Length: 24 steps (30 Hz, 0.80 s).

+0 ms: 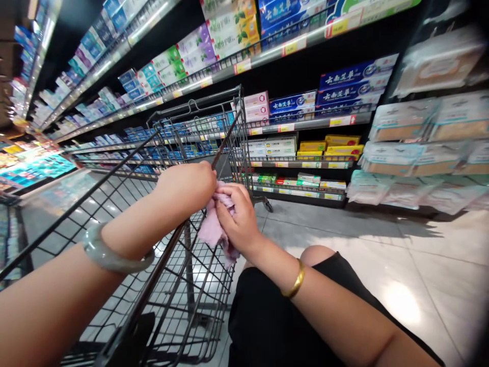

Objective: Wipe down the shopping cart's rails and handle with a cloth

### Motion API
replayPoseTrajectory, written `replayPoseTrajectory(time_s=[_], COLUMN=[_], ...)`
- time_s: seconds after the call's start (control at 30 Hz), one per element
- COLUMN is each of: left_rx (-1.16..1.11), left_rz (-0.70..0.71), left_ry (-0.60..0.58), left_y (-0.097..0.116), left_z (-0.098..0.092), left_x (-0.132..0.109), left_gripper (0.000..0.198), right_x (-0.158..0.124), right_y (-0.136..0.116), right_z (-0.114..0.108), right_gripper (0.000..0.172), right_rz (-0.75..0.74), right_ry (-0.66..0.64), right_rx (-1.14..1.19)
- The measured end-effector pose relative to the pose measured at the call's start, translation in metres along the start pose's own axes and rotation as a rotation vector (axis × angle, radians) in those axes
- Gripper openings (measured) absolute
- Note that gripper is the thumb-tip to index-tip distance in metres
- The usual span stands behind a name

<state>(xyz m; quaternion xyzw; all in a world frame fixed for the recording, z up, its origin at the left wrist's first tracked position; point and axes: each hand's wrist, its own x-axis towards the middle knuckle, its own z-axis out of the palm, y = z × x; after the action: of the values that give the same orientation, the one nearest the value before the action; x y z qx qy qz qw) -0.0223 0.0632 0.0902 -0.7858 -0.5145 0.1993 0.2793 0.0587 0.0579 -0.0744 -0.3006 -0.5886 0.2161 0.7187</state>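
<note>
A black wire shopping cart stands before me, and its dark top rail runs under both my hands. My left hand is closed in a fist over the rail, its back towards me; the curled fingers are hidden, so whether they grip the rail or the cloth's edge does not show. Against it, on the right, my right hand is closed on a crumpled pink cloth at the rail. The cloth's loose end hangs below the hands, on the cart's side. A grey-green bangle circles my left forearm, a gold one my right.
Shelves with toothpaste boxes rise behind the cart. Packs on hooks hang at the right. A cart wheel rests on the tiled floor. My bent knees, in black fabric, are close beside the cart.
</note>
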Motion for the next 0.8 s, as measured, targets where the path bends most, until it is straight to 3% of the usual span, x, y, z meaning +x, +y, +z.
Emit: replayPoseTrajectory(time_s=[0.07, 0.2, 0.27, 0.37, 0.53, 0.63, 0.73, 0.8], left_rx=[-0.008, -0.114, -0.125, -0.114, -0.073, -0.071, -0.099, -0.170], left_rz=[-0.030, -0.164, -0.175, -0.159, -0.132, -0.135, -0.164, -0.165], left_ry=[-0.011, 0.006, 0.003, 0.001, -0.011, -0.010, 0.002, 0.015], left_y=[-0.001, -0.002, -0.002, -0.002, -0.002, -0.002, -0.003, -0.003], left_z=[0.003, 0.009, 0.010, 0.009, 0.009, 0.010, 0.011, 0.011], left_x=[0.004, 0.010, 0.011, 0.010, 0.009, 0.010, 0.010, 0.010], left_gripper=[0.052, 0.054, 0.053, 0.054, 0.055, 0.055, 0.056, 0.055], right_x=[-0.001, -0.005, -0.006, -0.008, -0.013, -0.009, -0.001, 0.003], right_y=[0.008, 0.045, 0.052, 0.044, 0.049, 0.056, 0.040, 0.020], right_z=[0.000, -0.001, -0.001, 0.001, -0.005, -0.013, -0.015, -0.013], right_gripper=[0.020, 0.018, 0.024, 0.040, 0.089, 0.073, 0.047, 0.043], right_rz=[0.025, 0.398, 0.472, 0.388, 0.201, 0.290, 0.415, 0.324], right_ry=[-0.011, 0.073, 0.087, 0.027, -0.189, -0.184, -0.056, -0.016], right_rx=[-0.022, 0.007, 0.053, 0.061, -0.069, -0.057, -0.035, -0.003])
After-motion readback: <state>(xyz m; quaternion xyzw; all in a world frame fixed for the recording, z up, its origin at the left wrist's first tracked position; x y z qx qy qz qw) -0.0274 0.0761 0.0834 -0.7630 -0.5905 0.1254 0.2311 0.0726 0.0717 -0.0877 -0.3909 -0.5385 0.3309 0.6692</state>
